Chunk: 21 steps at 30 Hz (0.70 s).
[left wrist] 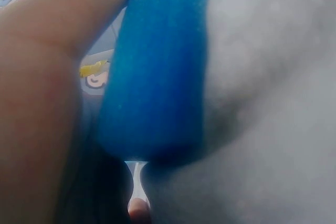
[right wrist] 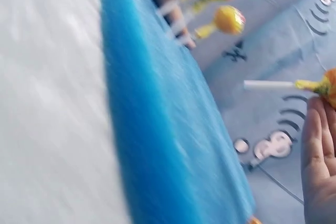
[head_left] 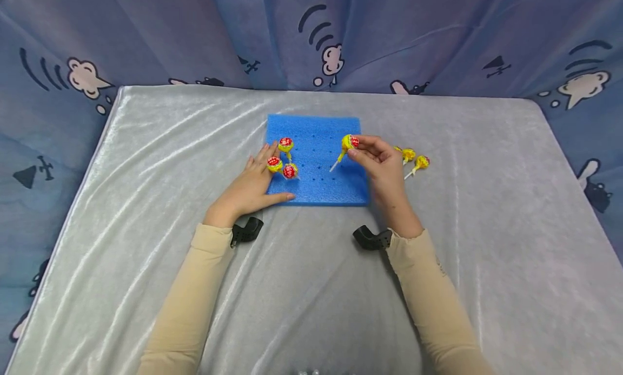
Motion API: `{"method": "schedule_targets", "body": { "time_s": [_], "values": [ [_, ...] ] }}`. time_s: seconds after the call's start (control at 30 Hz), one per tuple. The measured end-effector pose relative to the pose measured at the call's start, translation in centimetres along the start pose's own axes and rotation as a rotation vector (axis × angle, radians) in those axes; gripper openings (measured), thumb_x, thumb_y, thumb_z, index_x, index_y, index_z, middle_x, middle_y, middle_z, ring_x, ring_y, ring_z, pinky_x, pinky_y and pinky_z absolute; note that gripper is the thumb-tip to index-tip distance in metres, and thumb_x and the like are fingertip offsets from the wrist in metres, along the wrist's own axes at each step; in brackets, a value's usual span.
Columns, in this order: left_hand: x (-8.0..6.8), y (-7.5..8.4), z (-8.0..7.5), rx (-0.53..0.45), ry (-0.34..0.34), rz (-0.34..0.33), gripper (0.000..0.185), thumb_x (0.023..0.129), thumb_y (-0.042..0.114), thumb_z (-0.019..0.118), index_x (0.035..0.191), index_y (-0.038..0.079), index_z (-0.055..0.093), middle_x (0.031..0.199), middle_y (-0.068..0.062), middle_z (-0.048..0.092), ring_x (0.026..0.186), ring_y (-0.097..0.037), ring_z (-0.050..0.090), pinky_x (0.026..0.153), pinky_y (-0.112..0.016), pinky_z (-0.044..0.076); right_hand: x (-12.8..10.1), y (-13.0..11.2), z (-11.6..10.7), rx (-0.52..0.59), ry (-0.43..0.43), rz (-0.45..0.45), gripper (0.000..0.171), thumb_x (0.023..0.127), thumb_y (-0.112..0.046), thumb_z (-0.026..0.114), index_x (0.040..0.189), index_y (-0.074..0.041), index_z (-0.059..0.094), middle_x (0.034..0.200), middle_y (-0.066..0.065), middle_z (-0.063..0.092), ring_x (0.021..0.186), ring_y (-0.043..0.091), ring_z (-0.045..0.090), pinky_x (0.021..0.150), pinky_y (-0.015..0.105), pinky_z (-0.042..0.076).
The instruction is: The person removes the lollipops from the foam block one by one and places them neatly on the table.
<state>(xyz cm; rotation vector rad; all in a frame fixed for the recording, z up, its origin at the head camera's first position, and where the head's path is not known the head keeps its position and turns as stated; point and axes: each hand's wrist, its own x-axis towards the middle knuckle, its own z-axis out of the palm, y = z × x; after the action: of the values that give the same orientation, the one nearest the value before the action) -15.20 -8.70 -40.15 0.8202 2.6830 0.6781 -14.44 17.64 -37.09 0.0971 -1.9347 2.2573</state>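
A blue foam block point(head_left: 316, 191) with rows of small holes lies on the table. My left hand point(head_left: 250, 186) rests along its left side, fingers spread straight and thumb over the front edge. Beside those fingers, several yellow-and-red lollipops point(head_left: 285, 144) stand by their sticks in the foam's left part. Over the right half, my right hand point(head_left: 382, 164) pinches another lollipop point(head_left: 349, 143) by its candy head, the white stick slanting down to the left. In the right wrist view, the held lollipop's stick point(right wrist: 269, 84) appears apart from the foam point(right wrist: 157, 129).
Right of the foam, several loose lollipops point(head_left: 421, 162) lie on the table, partly behind my right hand. A pale velvety cloth point(head_left: 511, 202) covers the table. Behind it hangs a blue patterned curtain point(head_left: 194, 34). Black devices point(head_left: 372, 238) are worn at both wrists.
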Motion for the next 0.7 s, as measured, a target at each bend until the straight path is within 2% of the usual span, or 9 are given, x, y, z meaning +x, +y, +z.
{"method": "schedule_targets", "body": {
  "time_s": [0.13, 0.3, 0.43, 0.6, 0.7],
  "values": [
    [-0.1, 0.0, -0.1, -0.001, 0.006, -0.007, 0.068, 0.087, 0.054, 0.058, 0.106, -0.011, 0.061, 0.158, -0.01, -0.007, 0.143, -0.024, -0.012, 0.114, -0.048, 0.001, 0.4, -1.1, -1.5, -0.054, -0.051, 0.008, 0.02, 0.081, 0.007, 0.068, 0.099, -0.002, 0.07, 0.089, 0.003, 0.068, 0.078, 0.013, 0.064, 0.075, 0.023, 0.054],
    [-0.1, -0.1, -0.1, -0.004, 0.008, -0.007, 0.071, 0.087, 0.055, 0.058, 0.111, -0.012, 0.059, 0.158, -0.009, -0.007, 0.143, -0.024, -0.011, 0.114, -0.048, 0.001, 0.8, -2.4, -4.0, -0.121, -0.099, 0.067, 0.018, 0.082, 0.008, 0.067, 0.094, -0.005, 0.072, 0.084, 0.003, 0.068, 0.073, 0.012, 0.064, 0.071, 0.022, 0.054],
    [-0.1, 0.0, 0.0, -0.003, 0.003, -0.003, 0.073, 0.087, 0.054, 0.058, 0.115, -0.013, 0.058, 0.158, -0.009, -0.007, 0.143, -0.024, -0.012, 0.114, -0.048, 0.001, 0.9, -3.1, -6.0, -0.203, -0.13, 0.186, 0.014, 0.083, 0.005, 0.067, 0.088, -0.007, 0.072, 0.081, 0.0, 0.068, 0.07, 0.012, 0.065, 0.067, 0.021, 0.054],
    [0.0, 0.0, 0.0, 0.0, -0.001, -0.003, 0.075, 0.087, 0.054, 0.058, 0.118, -0.014, 0.056, 0.158, -0.009, -0.007, 0.143, -0.023, -0.012, 0.114, -0.048, 0.0, 1.0, -3.0, -7.8, -0.366, -0.207, 0.354, 0.01, 0.083, -0.001, 0.069, 0.084, -0.01, 0.071, 0.078, -0.005, 0.069, 0.069, 0.01, 0.067, 0.066, 0.022, 0.055],
    [0.0, 0.0, 0.1, 0.0, -0.004, -0.005, 0.078, 0.087, 0.055, 0.058, 0.123, -0.015, 0.052, 0.158, -0.009, -0.008, 0.143, -0.023, -0.012, 0.114, -0.048, 0.0, 1.1, -2.6, -8.3, -0.452, -0.266, 0.428, 0.007, 0.084, -0.004, 0.07, 0.09, -0.002, 0.071, 0.076, -0.005, 0.069, 0.068, 0.009, 0.066, 0.066, 0.023, 0.055]
  ]
}}
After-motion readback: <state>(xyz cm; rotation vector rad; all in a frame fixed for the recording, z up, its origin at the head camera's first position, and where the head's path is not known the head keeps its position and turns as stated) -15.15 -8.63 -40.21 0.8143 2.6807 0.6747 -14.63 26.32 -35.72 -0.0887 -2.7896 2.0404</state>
